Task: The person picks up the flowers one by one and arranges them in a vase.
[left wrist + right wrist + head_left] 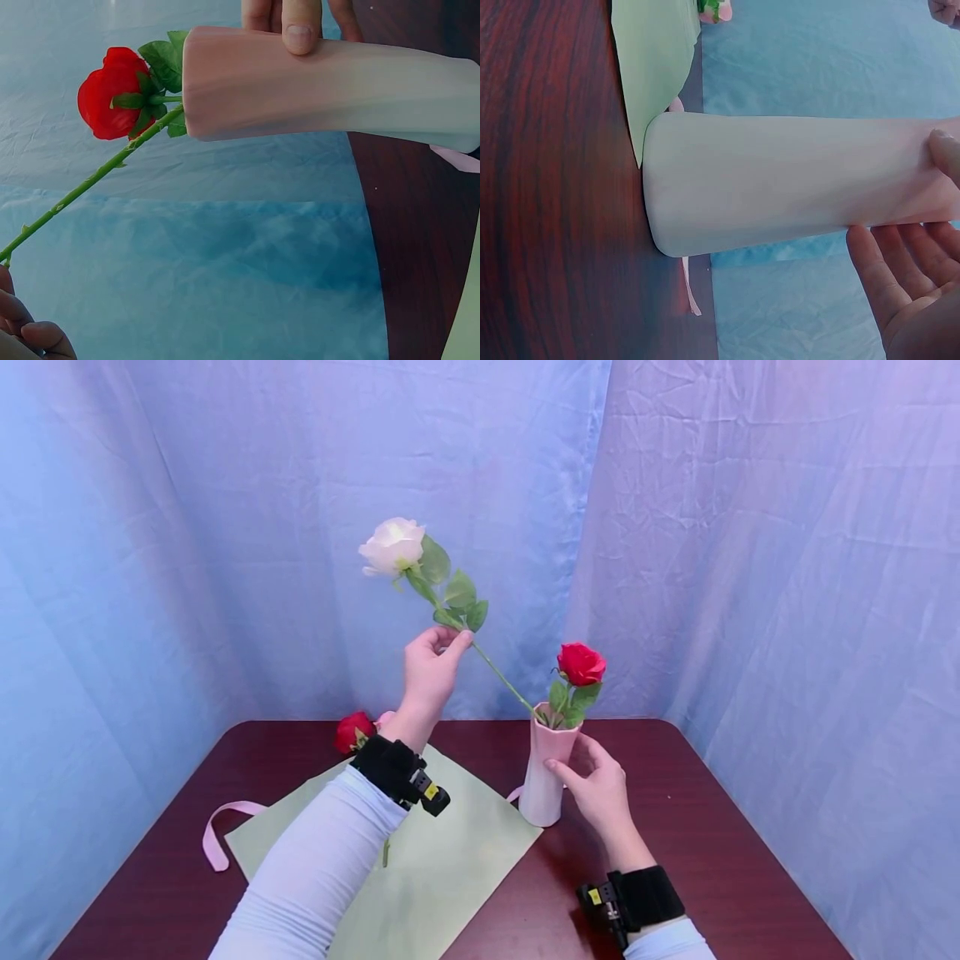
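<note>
My left hand (433,672) pinches the green stem of a white rose (393,546) just below its leaves. The rose slants up to the left, and its lower stem runs to the mouth of a pink-and-white vase (546,777). In the left wrist view the stem (90,180) meets the rim beside a red rose (112,94) that stands in the vase. The stem's end is hidden inside. With thumb on one side and fingers on the other, my right hand (597,781) holds the upper part of the upright vase.
Pale green paper (457,835) lies across the table, its corner near the vase base. Another red rose (354,732) lies at its far edge, partly behind my left wrist. A pink ribbon (213,839) curls at the left. Blue curtains (262,527) surround the dark table (720,877).
</note>
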Demonstrator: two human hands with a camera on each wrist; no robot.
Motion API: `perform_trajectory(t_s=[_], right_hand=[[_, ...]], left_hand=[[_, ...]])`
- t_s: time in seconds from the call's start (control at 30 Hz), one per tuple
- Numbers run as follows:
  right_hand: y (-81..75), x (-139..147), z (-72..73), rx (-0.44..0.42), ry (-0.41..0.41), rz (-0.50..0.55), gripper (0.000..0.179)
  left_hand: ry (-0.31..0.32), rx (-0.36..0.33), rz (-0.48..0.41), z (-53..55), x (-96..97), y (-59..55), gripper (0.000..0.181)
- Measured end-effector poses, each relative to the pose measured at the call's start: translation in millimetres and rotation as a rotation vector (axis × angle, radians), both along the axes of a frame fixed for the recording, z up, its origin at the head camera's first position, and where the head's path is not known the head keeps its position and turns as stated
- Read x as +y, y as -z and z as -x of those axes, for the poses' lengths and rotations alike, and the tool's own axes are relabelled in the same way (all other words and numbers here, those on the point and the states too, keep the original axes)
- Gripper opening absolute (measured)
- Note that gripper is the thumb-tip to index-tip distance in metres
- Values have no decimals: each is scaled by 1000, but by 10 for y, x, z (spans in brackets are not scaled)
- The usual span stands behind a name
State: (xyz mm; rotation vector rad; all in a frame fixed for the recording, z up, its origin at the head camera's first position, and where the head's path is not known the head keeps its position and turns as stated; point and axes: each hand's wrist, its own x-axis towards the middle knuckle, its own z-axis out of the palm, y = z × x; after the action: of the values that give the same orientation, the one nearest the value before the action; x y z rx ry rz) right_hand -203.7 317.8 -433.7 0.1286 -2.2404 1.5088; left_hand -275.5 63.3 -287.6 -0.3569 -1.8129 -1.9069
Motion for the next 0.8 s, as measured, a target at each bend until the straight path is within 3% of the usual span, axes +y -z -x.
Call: perform_trajectory(t_s=[0.8], right_hand=[[40, -4, 40, 32, -7, 14, 61]], left_hand=[[30, 4, 131, -55, 153, 58, 22]])
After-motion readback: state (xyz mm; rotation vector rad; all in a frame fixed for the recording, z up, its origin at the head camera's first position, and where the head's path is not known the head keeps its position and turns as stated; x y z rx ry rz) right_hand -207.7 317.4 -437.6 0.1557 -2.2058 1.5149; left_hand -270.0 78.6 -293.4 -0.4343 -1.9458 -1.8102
